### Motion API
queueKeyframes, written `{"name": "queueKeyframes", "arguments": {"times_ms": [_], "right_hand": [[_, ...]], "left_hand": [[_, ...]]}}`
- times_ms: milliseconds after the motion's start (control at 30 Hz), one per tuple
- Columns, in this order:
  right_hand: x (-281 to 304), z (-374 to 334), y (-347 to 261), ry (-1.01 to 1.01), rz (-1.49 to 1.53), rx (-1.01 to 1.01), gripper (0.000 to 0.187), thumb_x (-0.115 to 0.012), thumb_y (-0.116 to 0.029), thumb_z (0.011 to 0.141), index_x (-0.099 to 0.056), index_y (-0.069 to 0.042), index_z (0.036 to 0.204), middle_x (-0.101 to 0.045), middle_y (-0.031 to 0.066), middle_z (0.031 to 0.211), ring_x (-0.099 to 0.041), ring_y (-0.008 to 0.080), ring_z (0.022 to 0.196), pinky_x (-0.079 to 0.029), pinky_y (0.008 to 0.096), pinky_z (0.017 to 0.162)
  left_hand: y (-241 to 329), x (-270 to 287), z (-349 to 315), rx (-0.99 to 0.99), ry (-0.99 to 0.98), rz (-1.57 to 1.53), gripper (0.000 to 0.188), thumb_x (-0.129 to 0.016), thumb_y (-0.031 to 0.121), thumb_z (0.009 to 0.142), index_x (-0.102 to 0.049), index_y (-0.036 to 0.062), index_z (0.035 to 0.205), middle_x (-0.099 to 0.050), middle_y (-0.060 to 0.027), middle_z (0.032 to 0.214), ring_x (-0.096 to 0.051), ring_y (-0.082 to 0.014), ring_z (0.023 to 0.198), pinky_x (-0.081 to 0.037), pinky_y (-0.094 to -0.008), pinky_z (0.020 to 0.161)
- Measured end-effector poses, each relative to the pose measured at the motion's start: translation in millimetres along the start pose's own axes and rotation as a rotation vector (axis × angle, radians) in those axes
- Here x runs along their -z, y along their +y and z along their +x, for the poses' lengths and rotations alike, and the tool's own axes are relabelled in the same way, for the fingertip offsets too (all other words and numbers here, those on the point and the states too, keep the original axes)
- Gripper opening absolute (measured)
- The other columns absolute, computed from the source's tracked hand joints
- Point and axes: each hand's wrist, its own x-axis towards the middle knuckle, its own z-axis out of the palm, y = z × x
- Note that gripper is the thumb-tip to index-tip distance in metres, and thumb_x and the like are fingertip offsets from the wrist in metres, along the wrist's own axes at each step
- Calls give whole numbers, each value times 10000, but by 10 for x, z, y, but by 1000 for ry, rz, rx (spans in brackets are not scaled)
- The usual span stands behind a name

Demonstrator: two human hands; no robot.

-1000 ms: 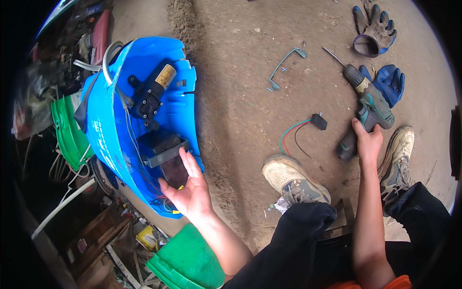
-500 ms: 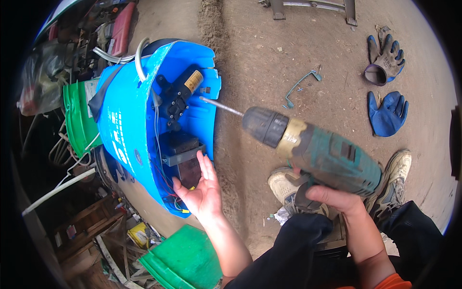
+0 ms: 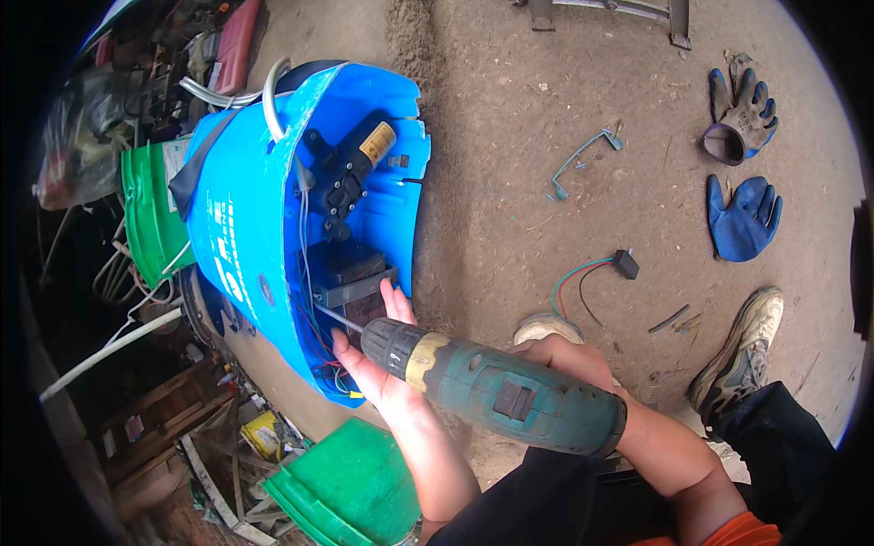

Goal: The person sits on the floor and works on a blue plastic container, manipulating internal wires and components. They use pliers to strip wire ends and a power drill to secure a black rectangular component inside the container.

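My right hand (image 3: 578,362) grips a dark green cordless drill (image 3: 519,396). Its long thin bit (image 3: 339,318) reaches into the opening of a blue plastic barrel (image 3: 228,200) lying on its side. The bit's tip is by a grey metal bracket (image 3: 360,288), though I cannot tell whether it touches a screw. That bracket spans a dark block (image 3: 346,264). My left hand (image 3: 393,387) is at the barrel's lower rim, fingers stretched and thumb apart; the drill's chuck crosses in front of its palm. Higher in the barrel sits a black motor pump (image 3: 350,182), with thin wires alongside.
A green plastic piece (image 3: 355,482) lies below the barrel. On the ground at right are a grey-blue glove (image 3: 742,118), a blue glove (image 3: 742,218), a bent metal piece (image 3: 566,173) and a small black module (image 3: 625,264) with wires. Clutter fills the left side.
The drill has swung down and left, bringing its bit from beside the pump to the bracket. My left hand stays nearly in place. The wired black module has come into sight.
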Motion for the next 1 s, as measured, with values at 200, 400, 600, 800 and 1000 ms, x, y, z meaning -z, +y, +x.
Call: {"name": "queueKeyframes", "arguments": {"times_ms": [200,400,600,800,1000], "right_hand": [[-26,-21,26,33,-78,-38,486,-862,-208,702,-581,-35,1058,-711,139,1047,-712,238,931,-550,327,786],[-28,-6,54,37,-167,6,569,-908,-280,623,-563,-56,1017,-699,101,1015,-705,229,876,-545,325,760],[-56,-9,74,39,-250,-19,575,-907,-287,605,-570,-60,1012,-675,68,954,-692,205,846,-534,314,735],[-79,-9,30,-9,-55,-82,432,-823,-194,749,-554,-39,1049,-687,119,950,-701,247,852,-539,334,728],[-121,-40,132,-4,5,-51,395,-786,-185,794,-544,-29,1064,-686,145,935,-703,294,852,-540,360,713]], "left_hand": [[41,23,8,47,-17,13,900,-770,279,793,-262,54,1501,-359,-274,1507,-402,-407,1372,-300,-544,1170],[59,15,16,79,-31,30,895,-770,271,798,-265,26,1495,-359,-278,1504,-397,-389,1380,-285,-527,1183],[72,35,29,41,-33,71,883,-764,266,806,-268,25,1496,-355,-282,1506,-388,-389,1387,-281,-532,1184],[69,39,16,28,-25,49,903,-773,272,799,-256,53,1505,-352,-270,1514,-387,-421,1376,-306,-559,1164],[12,-2,-19,105,-20,62,836,-732,334,862,-258,136,1522,-396,-137,1533,-448,-398,1340,-435,-526,1077]]}}
